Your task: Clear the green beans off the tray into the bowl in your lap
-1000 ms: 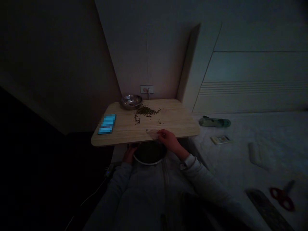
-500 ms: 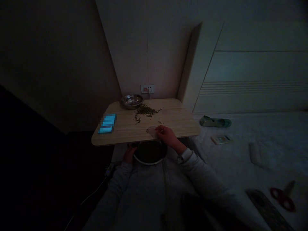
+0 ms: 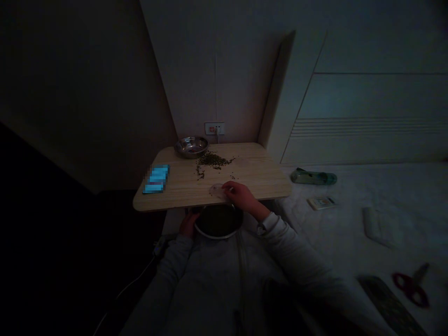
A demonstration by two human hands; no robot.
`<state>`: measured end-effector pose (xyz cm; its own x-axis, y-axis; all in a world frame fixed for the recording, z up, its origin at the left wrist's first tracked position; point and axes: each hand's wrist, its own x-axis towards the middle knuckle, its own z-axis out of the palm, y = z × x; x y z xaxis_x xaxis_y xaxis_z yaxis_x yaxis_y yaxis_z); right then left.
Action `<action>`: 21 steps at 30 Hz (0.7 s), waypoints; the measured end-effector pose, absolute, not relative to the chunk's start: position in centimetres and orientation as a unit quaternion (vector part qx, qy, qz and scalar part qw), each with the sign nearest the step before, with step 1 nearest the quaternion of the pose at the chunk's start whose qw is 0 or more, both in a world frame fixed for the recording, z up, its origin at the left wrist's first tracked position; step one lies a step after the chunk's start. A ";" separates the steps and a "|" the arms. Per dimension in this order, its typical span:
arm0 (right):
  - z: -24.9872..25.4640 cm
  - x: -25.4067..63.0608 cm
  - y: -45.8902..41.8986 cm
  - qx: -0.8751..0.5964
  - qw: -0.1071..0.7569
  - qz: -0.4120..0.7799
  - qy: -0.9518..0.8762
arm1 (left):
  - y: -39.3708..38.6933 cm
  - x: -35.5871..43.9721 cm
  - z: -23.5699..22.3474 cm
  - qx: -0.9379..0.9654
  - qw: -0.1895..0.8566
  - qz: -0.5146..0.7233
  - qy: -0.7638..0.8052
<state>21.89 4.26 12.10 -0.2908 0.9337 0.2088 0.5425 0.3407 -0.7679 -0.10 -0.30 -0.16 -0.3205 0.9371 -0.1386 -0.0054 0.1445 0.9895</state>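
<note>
My right hand (image 3: 242, 197) pinches a thin, pale, translucent flat piece (image 3: 215, 190) low over the front edge of the small wooden table (image 3: 262, 179). A few dark specks show at that piece's left end. Just below the edge, a dark round bowl with a light rim (image 3: 219, 237) sits at my lap; its contents are too dark to make out. My left hand (image 3: 188, 225) grips the bowl's left side, fingers partly hidden. Farther back on the tabletop lies a loose heap of small dark green grains (image 3: 213, 160), with several strays nearer me.
A steel bowl (image 3: 191, 147) stands at the table's back left, and a lit, pixelated phone (image 3: 156, 179) lies at its left. On the bed to the right are a green bottle (image 3: 314, 177), a second phone (image 3: 321, 203), red-handled scissors (image 3: 411, 287) and a dark patterned strip (image 3: 388, 301).
My right hand has shifted slightly left along the table's front edge with the pale piece, which now shows more of itself. My left hand and the bowl stay put.
</note>
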 end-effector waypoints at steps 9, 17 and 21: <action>11.5 22.3 4.4 -0.477 0.352 0.287 -0.752 | -0.4 -0.1 0.2 0.367 0.460 0.514 0.624; 11.8 21.7 4.2 -0.476 0.346 0.290 -0.755 | -0.4 -0.2 0.1 0.380 0.452 0.518 0.619; 11.8 21.6 4.1 -0.470 0.342 0.293 -0.759 | -0.4 -0.1 -0.3 0.381 0.446 0.525 0.617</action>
